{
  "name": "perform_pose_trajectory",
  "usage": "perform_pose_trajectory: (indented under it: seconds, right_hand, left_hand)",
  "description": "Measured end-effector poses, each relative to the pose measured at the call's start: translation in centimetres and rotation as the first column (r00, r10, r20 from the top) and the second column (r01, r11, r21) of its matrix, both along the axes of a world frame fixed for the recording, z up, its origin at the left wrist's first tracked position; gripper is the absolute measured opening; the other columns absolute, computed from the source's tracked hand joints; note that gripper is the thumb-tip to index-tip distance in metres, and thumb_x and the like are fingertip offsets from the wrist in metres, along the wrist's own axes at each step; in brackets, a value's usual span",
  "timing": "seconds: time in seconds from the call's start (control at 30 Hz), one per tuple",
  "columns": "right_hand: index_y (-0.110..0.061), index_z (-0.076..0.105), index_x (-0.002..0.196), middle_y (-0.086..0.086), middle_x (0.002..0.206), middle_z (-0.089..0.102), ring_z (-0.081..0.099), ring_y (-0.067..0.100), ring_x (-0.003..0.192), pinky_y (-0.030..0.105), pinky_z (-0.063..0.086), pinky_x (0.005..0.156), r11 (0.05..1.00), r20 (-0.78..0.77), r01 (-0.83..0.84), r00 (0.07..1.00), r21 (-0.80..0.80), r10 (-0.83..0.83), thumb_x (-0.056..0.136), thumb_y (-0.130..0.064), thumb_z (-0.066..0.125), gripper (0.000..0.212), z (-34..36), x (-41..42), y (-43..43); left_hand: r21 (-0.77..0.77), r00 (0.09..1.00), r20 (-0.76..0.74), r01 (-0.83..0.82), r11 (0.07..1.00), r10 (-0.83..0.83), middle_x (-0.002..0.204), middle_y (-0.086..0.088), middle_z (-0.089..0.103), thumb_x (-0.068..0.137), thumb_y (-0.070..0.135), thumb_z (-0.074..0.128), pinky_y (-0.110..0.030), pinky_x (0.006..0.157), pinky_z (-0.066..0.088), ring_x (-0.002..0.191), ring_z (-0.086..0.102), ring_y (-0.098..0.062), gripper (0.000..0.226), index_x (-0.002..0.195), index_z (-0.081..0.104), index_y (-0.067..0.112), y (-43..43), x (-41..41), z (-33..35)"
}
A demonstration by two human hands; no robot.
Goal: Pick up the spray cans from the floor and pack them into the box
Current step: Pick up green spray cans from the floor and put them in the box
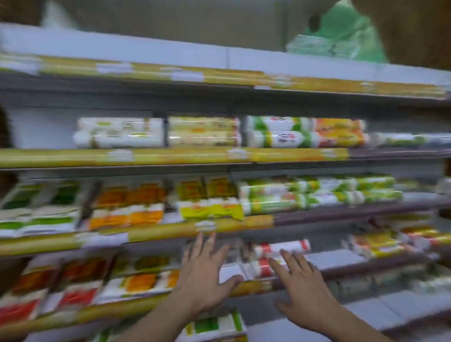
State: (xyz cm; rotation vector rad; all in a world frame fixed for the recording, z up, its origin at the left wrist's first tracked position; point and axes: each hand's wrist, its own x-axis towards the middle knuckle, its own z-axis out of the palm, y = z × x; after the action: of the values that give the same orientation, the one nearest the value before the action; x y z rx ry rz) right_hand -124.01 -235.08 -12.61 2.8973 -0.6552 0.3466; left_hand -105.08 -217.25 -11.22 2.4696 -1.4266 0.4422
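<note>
Left hand [203, 273]: fingers spread, holding nothing, raised in front of the shelves [163, 160]. Right hand [307, 297]: fingers spread, holding nothing, just beside the left. Stock: packets [129, 206], heavily blurred. Spray cans, box: position cannot be told in this blur.

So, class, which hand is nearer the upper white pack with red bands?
Right: the right hand reaches up to just below the pack; the left hand is further off to its left.
</note>
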Motion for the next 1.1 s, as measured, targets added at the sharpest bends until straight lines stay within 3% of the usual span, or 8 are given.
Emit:
perform_pose_trajectory:
  seconds: [0.13,0.27,0.43,0.63,0.87,1.1]
  right_hand:
    - [-0.036,0.006,0.159,0.005,0.169,0.002,0.004,0.031,0.154,0.051,0.013,0.122,0.986,-0.023,-0.166,0.986,0.006,0.166,0.091,-0.058,0.053,0.086,0.4,6.8,8.4]
    - [-0.036,0.011,0.158,0.001,0.168,0.005,0.008,0.030,0.153,0.052,0.018,0.120,0.950,0.011,-0.304,0.952,0.076,0.304,0.092,-0.061,0.052,0.081,-0.6,13.1,19.3]
    - [-0.036,0.008,0.159,-0.002,0.169,-0.002,0.003,0.029,0.154,0.054,0.013,0.121,0.898,-0.052,-0.401,0.908,0.182,0.416,0.092,-0.059,0.055,0.085,-3.4,20.1,33.0]
    - [-0.037,0.010,0.159,-0.003,0.169,-0.001,0.003,0.028,0.154,0.052,0.015,0.123,0.852,-0.067,-0.467,0.867,0.238,0.494,0.093,-0.064,0.050,0.082,-5.0,26.6,45.6]
    - [-0.036,0.013,0.158,-0.001,0.168,0.005,0.010,0.028,0.153,0.049,0.021,0.121,0.851,-0.117,-0.444,0.864,0.279,0.489,0.091,-0.061,0.053,0.082,-9.1,32.9,50.4]
    - [-0.036,0.013,0.159,0.003,0.168,0.007,0.012,0.029,0.152,0.049,0.021,0.120,0.837,-0.200,-0.414,0.842,0.358,0.501,0.091,-0.061,0.056,0.085,-16.2,42.5,51.1]
  left_hand:
    - [-0.018,0.985,-0.016,-0.173,0.985,0.173,0.168,0.004,-0.013,0.072,0.097,0.009,-0.054,0.121,0.001,0.153,-0.019,-0.025,0.103,0.158,0.015,0.040,11.0,3.5,0.2]
    - [-0.036,0.963,0.016,-0.268,0.963,0.269,0.169,0.004,-0.004,0.075,0.095,0.012,-0.052,0.122,0.006,0.154,-0.011,-0.024,0.097,0.157,0.018,0.043,23.5,6.3,-0.8]
    - [-0.015,0.925,-0.007,-0.380,0.925,0.380,0.168,0.007,-0.006,0.071,0.098,0.002,-0.052,0.122,0.005,0.154,-0.014,-0.024,0.101,0.157,0.010,0.047,39.3,10.3,-3.3]
    - [0.049,0.847,-0.065,-0.525,0.850,0.527,0.169,0.003,0.001,0.071,0.097,0.007,-0.056,0.121,0.009,0.154,-0.011,-0.027,0.102,0.157,0.014,0.043,53.3,14.5,-5.9]
    - [0.095,0.778,-0.129,-0.608,0.788,0.615,0.169,0.001,-0.002,0.075,0.094,0.010,-0.053,0.122,0.001,0.153,-0.015,-0.026,0.099,0.157,0.015,0.041,60.8,19.8,-9.7]
    - [0.265,0.693,-0.248,-0.624,0.735,0.677,0.169,-0.002,-0.004,0.075,0.093,0.013,-0.055,0.122,0.002,0.153,-0.015,-0.028,0.101,0.160,0.009,0.037,62.4,26.7,-16.1]
